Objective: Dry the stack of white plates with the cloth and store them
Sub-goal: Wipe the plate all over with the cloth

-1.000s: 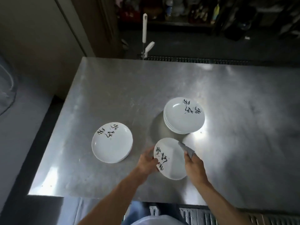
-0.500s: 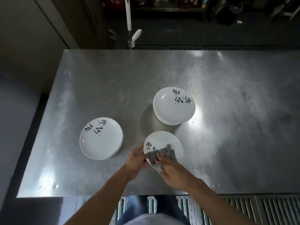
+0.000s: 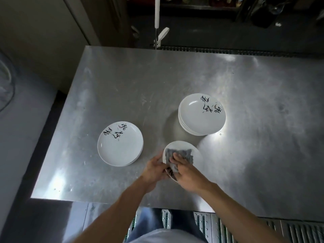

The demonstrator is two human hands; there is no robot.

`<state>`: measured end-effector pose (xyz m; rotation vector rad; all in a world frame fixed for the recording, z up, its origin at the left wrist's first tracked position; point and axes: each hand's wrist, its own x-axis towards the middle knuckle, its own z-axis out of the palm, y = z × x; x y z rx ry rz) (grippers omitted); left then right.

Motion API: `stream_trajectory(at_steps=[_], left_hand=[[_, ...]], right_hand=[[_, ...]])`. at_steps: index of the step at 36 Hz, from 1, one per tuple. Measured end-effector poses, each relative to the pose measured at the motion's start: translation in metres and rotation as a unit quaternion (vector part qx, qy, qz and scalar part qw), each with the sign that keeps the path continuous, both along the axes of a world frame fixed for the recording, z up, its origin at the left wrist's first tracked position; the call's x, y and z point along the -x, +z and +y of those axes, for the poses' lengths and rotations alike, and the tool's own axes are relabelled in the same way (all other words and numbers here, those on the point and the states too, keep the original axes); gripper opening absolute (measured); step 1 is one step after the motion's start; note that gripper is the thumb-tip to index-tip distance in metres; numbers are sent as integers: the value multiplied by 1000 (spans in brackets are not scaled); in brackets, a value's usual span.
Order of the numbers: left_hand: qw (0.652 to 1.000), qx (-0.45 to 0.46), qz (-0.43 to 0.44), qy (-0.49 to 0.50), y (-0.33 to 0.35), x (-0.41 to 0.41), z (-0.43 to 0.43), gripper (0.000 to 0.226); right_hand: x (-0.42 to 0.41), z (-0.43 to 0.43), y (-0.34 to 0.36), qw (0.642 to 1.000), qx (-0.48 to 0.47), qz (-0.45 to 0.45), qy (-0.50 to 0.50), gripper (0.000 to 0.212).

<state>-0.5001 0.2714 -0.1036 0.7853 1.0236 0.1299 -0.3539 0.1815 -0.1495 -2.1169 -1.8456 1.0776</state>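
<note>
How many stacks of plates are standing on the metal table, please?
2: the left stack, nearer, and the right stack, farther back. The held plate is apart from both. Plates within each cannot be counted.

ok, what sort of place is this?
Likely a commercial kitchen's dish area: a stainless steel worktable, stacks of matching printed white plates, and metal floor grating underfoot.
</note>
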Motion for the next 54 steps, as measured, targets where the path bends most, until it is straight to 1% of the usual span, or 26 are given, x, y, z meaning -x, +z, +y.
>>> stream_trajectory(at_steps=[3,5,6,8,10,11,12,13,16,20,24,25,27,28,31,33,35,37,40,42,44,47,48,49,52,54], left_hand=[[1000,9,11,24,0,4,4,63],[999,12,28,43,2,6,4,67],[999,10,34,41,3,7,4,69],[999,3,48,16,5,10,2,70],[998,12,55,-11,6,10,2,53],[998,18,57,-16,8,10,3,42],[998,20,61,-17,8,10,4,32],[998,15,66,-16,8,9,5,26],[996,-16,83,-22,5,8,4,23],[997,-9,78,-7,1,12,2,24],[997,-27,61,-30,4,18,4,37],[997,-28,59,-41,6,20,4,41],[997,-18,56,-48,9,21,5,51],[997,-14,55,-48,11,20,6,54],[996,-13,60,-66,11,22,10,52],[993,-11,70,-91,5,27,11,49],[993,-5,69,-97,3,30,13,52],[997,-2,56,-57,3,28,12,56],[993,21,75,85,2,18,4,51],[989,40,69,124,0,13,-7,46],[989,52,67,118,3,12,-14,47],[988,52,66,130,-2,16,-11,33],[989,47,65,123,-4,17,-10,29],[991,41,62,108,-7,19,-9,33],[998,30,31,50,-6,25,-9,67],[999,20,29,23,-3,26,-6,73]], right_hand=[[-9,-26,7,997,-22,63,44,50],[-21,-40,6,998,-6,38,44,48],[-26,-43,5,1000,4,20,18,49],[-27,-35,9,995,31,28,-87,52],[-20,-18,19,963,48,98,-246,43],[-14,-9,24,944,48,122,-303,38],[-6,-2,30,933,47,143,-327,38],[3,3,34,933,42,172,-313,42],[22,3,39,951,22,243,-192,50],[20,7,24,965,34,143,-219,57],[24,-5,17,988,18,142,-57,61],[21,-6,17,987,19,143,-74,64],[13,-3,15,985,14,100,-139,69],[14,-1,15,988,7,81,-132,71],[29,-6,18,993,-30,112,-30,70],[28,-11,20,989,-23,144,16,69],[17,-8,18,990,-26,131,43,76],[9,2,15,998,5,56,28,83],[6,21,18,997,32,-42,-51,78],[6,30,20,992,44,-25,-116,76],[9,27,17,986,43,50,-151,78],[16,11,15,987,1,139,-85,70],[15,8,12,988,-5,143,-61,68],[12,9,7,991,-7,127,-47,66],[3,16,-5,997,12,31,-62,61],[5,15,-4,999,9,34,-6,64]])
